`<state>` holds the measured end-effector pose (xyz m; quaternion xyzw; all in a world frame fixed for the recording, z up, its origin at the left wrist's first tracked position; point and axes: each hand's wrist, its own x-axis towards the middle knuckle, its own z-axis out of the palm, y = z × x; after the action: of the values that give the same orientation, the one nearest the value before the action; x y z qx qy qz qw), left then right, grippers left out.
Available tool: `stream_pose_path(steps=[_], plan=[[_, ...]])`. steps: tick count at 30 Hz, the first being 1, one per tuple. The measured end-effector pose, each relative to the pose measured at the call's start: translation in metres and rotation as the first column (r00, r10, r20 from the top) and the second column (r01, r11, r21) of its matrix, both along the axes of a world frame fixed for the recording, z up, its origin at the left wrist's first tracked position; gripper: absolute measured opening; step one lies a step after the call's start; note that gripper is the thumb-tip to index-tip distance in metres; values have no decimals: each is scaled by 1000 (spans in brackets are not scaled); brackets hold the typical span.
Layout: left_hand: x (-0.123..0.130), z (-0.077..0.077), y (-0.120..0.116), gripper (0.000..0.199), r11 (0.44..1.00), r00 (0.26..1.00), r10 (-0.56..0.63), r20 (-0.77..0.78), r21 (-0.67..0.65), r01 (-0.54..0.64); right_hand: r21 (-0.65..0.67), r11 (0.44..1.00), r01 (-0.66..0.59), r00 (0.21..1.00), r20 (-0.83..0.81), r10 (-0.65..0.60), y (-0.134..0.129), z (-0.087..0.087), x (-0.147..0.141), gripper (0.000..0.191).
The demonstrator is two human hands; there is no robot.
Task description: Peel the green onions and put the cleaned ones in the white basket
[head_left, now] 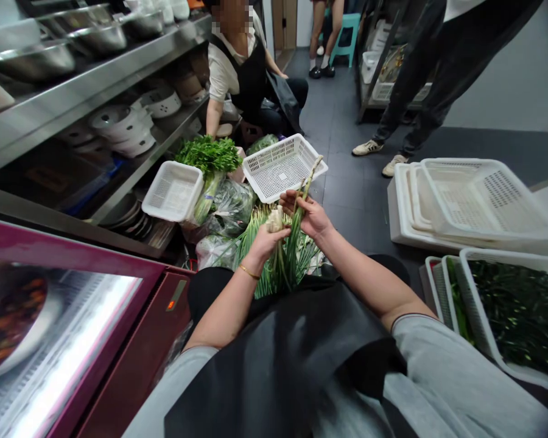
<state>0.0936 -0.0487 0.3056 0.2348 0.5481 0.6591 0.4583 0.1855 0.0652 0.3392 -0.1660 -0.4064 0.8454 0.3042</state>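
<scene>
The left hand (270, 240) partly covers the pale bulbs (276, 218) in its grip, and the leaf ends of the green stalks (294, 258) disappear behind the black apron (265, 353). The standing person (420, 73) is cut off above, the large leaf-filled basket (506, 253) at right. Food (16, 316) at far left is too blurred to identify.

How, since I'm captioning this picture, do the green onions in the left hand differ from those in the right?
Shape: the left hand holds a compact bunch; the right hand holds a slimmer group of stalks.
Pose: the bunch's ends cluster near the fist, while the stalks slant well past the fingers.
Colour: the bunch's ends are whitish; the stalks look yellowish green.
Both point away from the wearer.
</scene>
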Motion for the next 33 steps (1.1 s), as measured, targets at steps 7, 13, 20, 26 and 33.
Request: stream_pose_path(steps=[7,13,20,26,33], plan=[[-8,-5,-1,34,995,996,93,1,-46,-92,107,991,81,987,130,-95,28,9,26,17],[-15,-1,-9,32,998,997,-64,31,3,63,249,968,34,931,345,-122,17,2,34,33],[-18,-4,-13,37,996,994,-78,82,-26,81,296,955,3,935,338,-108,10,14,-7,29],[-17,-4,-12,34,1000,994,-12,107,-9,12,333,939,-84,914,402,-61,18,23,0,27],[-15,-3,-8,36,1000,994,9,112,-17,-7,456,874,-166,850,516,-107,-7,-4,11,34]])
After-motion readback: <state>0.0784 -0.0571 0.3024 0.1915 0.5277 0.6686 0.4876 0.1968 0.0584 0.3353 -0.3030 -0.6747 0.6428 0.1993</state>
